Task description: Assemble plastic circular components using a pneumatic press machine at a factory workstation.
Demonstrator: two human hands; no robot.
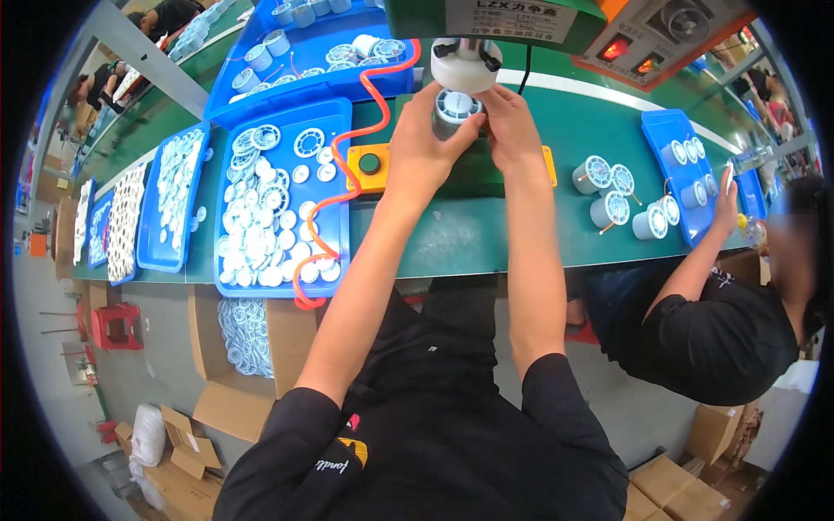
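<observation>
A light blue-grey cylindrical plastic housing with a spoked round cap (458, 105) is held upright between both of my hands. My left hand (423, 139) is closed round its left side, with the thumb across the front. My right hand (512, 128) grips the right side, its fingers at the cap's edge. Just above them hangs the white round head (465, 68) of a green bench press (512, 26). Whether the head touches the cap cannot be made out. The underside of the housing is hidden behind my hands.
Left stands a blue tray (339, 208) of white discs and spoked rings, crossed by an orange coiled hose (314, 204). A yellow button box (368, 168) flanks the press. Several finished-looking housings (615, 208) stand right, near a co-worker (721, 313). An orange control box (638, 52) overhangs.
</observation>
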